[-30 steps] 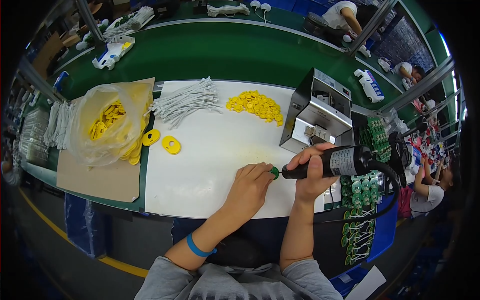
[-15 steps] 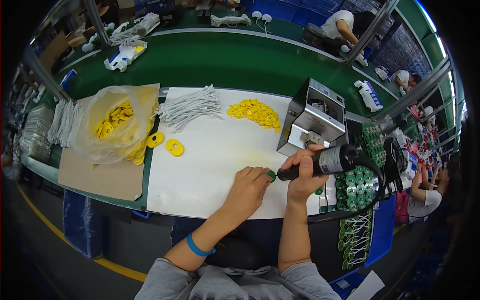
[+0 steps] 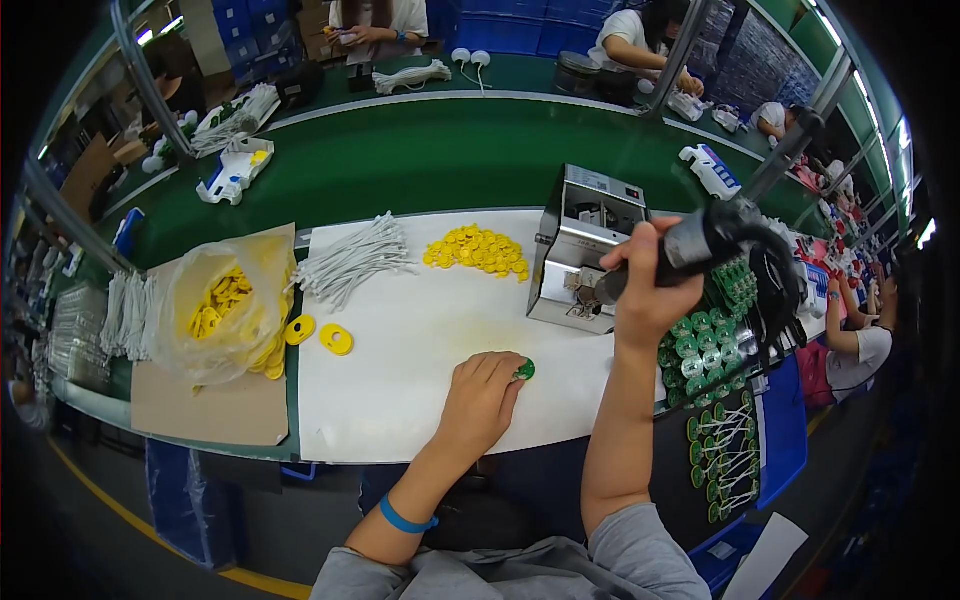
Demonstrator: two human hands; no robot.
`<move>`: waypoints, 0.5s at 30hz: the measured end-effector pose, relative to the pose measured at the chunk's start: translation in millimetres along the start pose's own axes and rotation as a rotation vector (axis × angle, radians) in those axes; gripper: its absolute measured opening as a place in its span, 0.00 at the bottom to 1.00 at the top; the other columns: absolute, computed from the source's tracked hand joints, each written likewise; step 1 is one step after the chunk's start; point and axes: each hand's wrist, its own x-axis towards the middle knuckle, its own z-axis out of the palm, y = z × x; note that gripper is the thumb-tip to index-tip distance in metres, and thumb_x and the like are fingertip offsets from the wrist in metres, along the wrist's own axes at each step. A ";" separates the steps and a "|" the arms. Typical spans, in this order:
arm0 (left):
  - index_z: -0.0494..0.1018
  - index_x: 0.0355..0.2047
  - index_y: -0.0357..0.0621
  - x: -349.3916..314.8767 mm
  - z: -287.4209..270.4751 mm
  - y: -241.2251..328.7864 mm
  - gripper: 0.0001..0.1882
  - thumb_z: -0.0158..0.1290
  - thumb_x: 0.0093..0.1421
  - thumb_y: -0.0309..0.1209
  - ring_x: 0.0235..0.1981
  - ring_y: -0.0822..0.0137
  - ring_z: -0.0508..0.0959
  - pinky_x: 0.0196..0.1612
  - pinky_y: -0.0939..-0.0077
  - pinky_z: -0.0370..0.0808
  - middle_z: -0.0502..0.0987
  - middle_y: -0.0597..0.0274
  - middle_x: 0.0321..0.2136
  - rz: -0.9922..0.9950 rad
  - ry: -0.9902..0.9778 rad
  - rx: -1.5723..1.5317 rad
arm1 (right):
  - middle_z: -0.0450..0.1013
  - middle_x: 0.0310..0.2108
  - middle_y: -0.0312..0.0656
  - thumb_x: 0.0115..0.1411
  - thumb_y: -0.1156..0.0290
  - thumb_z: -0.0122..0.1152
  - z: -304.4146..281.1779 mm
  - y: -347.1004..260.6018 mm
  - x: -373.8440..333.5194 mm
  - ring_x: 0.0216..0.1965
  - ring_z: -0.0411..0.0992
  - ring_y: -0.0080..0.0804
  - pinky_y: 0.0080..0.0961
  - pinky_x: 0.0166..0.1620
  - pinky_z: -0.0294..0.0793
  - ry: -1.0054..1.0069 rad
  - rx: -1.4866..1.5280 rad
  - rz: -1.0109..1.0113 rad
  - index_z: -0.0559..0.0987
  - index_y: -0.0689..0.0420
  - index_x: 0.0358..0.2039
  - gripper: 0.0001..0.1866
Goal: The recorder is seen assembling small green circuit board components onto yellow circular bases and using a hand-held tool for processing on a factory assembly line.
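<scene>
My left hand (image 3: 480, 400) is closed over a small round green circuit board (image 3: 525, 370), pinning it to the white work sheet. Raised at the right, my right hand (image 3: 655, 290) wraps round a black corded electric screwdriver (image 3: 690, 248), whose cable loops down on its right. The tool's tip end is beside the front of a silver metal box (image 3: 590, 245), apparently a screw feeder. Whether the tip touches the box I cannot tell. Yellow round plastic parts (image 3: 475, 250) lie heaped left of the box.
White cable bundles (image 3: 355, 260), two yellow oval covers (image 3: 337, 339) and a clear bag (image 3: 215, 315) of yellow parts lie leftward. Rows of green boards (image 3: 705, 350) sit at right. A green conveyor (image 3: 400, 150) runs beyond; people work across it.
My right hand has lifted the screwdriver away from the circuit board, up and right to the metal box. My left hand still holds the board on the sheet. The view has shifted.
</scene>
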 end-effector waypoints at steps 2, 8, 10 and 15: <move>0.77 0.45 0.38 -1.7 -1.0 -5.8 0.16 0.62 0.56 0.21 0.47 0.49 0.78 0.51 0.60 0.72 0.80 0.52 0.45 0.004 -0.010 -0.003 | 0.75 0.26 0.37 0.63 0.74 0.69 3.4 5.7 -0.8 0.21 0.74 0.22 0.17 0.26 0.72 0.014 -0.009 0.020 0.73 0.63 0.44 0.14; 0.71 0.57 0.37 -4.6 -9.1 2.9 0.26 0.63 0.57 0.24 0.52 0.49 0.76 0.55 0.60 0.71 0.78 0.49 0.49 -0.046 -0.063 0.047 | 0.75 0.25 0.37 0.63 0.74 0.68 -1.2 9.1 1.2 0.19 0.74 0.23 0.19 0.25 0.72 -0.121 0.082 0.122 0.73 0.63 0.43 0.13; 0.67 0.62 0.37 -1.5 -11.1 5.2 0.33 0.65 0.57 0.28 0.55 0.47 0.74 0.57 0.60 0.70 0.74 0.45 0.54 -0.055 -0.030 0.025 | 0.74 0.25 0.37 0.64 0.74 0.66 0.9 7.8 -1.3 0.19 0.74 0.24 0.19 0.25 0.73 -0.108 0.079 0.114 0.73 0.63 0.42 0.11; 0.62 0.66 0.35 -2.4 -7.5 1.4 0.40 0.66 0.56 0.30 0.57 0.43 0.72 0.60 0.58 0.69 0.71 0.41 0.57 -0.087 -0.004 0.005 | 0.73 0.23 0.38 0.65 0.73 0.63 -1.3 4.8 -6.9 0.19 0.73 0.26 0.23 0.26 0.73 -0.088 0.084 0.102 0.73 0.64 0.41 0.09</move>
